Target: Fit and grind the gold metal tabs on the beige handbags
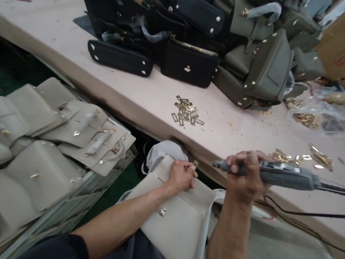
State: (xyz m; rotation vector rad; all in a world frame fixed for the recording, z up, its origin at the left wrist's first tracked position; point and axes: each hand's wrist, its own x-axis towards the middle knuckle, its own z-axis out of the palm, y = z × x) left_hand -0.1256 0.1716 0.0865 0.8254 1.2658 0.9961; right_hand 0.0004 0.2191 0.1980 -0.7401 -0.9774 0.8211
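A cream handbag [173,229] lies across my lap with a small metal turn lock [163,211] on its front. Over the bag's upper part, my left hand [183,175] is closed in a pinch on a small gold metal plate [195,164]. My right hand [248,173] is wrapped round a grey electric screwdriver [278,173], held level with its thin bit pointing left toward the plate, a short gap between them. On the table edge beyond the bag lies a pile of similar metal plates [186,111].
Black handbags [120,58] and olive handbags [266,74] are heaped at the back of the table [126,92]. More cream bags [46,171] fill a crate at left. Gold fittings [320,157] and a plastic bag [326,116] lie right. The screwdriver's cable [312,215] trails right.
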